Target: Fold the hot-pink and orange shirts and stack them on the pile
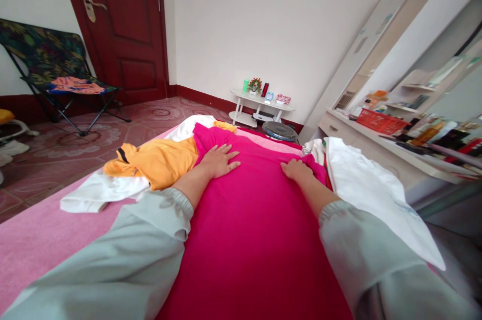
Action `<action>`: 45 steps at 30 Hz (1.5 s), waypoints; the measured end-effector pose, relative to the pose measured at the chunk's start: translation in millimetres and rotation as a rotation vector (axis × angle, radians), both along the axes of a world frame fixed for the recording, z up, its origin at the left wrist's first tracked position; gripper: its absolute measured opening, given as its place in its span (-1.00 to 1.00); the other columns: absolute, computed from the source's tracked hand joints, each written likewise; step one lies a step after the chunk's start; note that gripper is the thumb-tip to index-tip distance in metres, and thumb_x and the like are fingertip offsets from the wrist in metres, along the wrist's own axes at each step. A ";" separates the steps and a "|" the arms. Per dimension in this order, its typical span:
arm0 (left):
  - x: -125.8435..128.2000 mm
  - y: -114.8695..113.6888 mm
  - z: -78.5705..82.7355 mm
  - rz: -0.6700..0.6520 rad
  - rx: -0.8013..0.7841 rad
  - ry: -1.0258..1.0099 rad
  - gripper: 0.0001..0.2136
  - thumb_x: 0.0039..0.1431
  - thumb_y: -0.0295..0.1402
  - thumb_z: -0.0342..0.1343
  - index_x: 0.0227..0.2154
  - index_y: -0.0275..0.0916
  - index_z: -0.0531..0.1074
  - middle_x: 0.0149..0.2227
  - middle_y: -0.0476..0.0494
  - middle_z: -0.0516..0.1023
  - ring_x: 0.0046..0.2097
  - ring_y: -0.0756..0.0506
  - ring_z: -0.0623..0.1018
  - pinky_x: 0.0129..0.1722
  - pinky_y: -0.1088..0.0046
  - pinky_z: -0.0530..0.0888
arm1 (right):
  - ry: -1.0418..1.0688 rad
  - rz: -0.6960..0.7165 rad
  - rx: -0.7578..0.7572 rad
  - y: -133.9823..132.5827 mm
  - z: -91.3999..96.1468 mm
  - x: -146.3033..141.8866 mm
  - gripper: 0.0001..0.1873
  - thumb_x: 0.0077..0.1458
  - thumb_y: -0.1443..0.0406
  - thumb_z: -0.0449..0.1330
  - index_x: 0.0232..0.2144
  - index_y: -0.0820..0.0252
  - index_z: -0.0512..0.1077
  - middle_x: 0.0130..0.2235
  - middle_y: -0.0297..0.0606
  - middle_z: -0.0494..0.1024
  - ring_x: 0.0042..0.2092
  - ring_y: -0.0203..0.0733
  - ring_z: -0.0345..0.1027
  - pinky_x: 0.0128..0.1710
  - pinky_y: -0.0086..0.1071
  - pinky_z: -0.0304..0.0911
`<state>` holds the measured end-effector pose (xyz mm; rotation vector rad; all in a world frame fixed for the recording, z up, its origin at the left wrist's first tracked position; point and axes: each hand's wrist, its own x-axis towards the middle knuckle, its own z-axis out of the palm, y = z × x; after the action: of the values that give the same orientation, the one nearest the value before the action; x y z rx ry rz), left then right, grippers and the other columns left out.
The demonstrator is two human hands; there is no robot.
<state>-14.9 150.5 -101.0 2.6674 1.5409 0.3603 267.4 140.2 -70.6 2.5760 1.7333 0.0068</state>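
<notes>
A bright pink garment (248, 209) lies spread flat on the pink bed cover (33, 240) in front of me. My left hand (220, 159) rests flat on its far left part, fingers stretched out and apart. My right hand (297, 168) is at the garment's far right edge, fingers curled down into the pink cloth. Both arms wear pale grey sleeves. An orange garment (158, 159) lies just left of my left hand, over a white one (98, 192). A white garment (372, 194) lies right of my right hand.
A dresser (395, 152) with bottles and a red basket (382, 122) stands at the right. A small white table (259, 104) stands against the far wall. A folding chair (56, 74) and a dark red door (124, 29) are at the left, on a tiled floor.
</notes>
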 end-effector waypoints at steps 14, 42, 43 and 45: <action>2.2 -3.5 -2.3 0.028 0.060 -0.013 -0.39 0.23 0.07 -0.32 0.27 -0.09 0.01 0.34 -0.17 -0.09 0.32 -0.21 -0.05 0.24 0.18 -0.05 | 0.023 0.185 0.210 -21.7 -28.8 -16.5 -0.18 0.17 -0.14 -0.34 0.31 0.20 -0.24 0.35 -0.10 -0.33 0.33 0.05 -0.51 0.22 0.05 -0.31; -72.0 -145.5 5.7 -0.005 0.018 0.104 -0.42 0.28 -0.04 -0.35 0.25 -0.25 0.07 0.32 -0.20 -0.04 0.32 -0.16 -0.03 0.27 0.25 -0.08 | 0.074 0.372 0.090 -212.8 -21.0 36.9 -0.30 0.20 -0.10 -0.27 0.28 0.06 -0.05 0.34 -0.23 -0.12 0.33 -0.08 -0.32 0.26 -0.08 -0.25; -78.0 -147.4 3.2 -0.020 0.025 0.097 -0.43 0.29 -0.05 -0.33 0.25 -0.23 0.08 0.32 -0.17 -0.03 0.32 -0.15 -0.03 0.28 0.27 -0.09 | 0.072 0.375 0.090 -220.4 -21.0 42.6 -0.30 0.21 -0.09 -0.26 0.28 0.07 -0.05 0.34 -0.23 -0.12 0.33 -0.09 -0.32 0.27 -0.08 -0.24; -88.1 -151.9 2.0 -0.057 0.028 0.079 -0.47 0.29 -0.10 -0.29 0.24 -0.20 0.10 0.32 -0.13 -0.03 0.32 -0.13 -0.01 0.28 0.30 -0.06 | 0.074 0.387 0.091 -236.3 -21.4 52.9 -0.32 0.22 -0.05 -0.24 0.28 0.09 -0.05 0.33 -0.22 -0.13 0.33 -0.11 -0.34 0.27 -0.08 -0.24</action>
<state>-103.0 -1.4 -99.0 2.7720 1.4867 0.2795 320.3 -96.0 -92.1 2.2779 2.2794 0.0007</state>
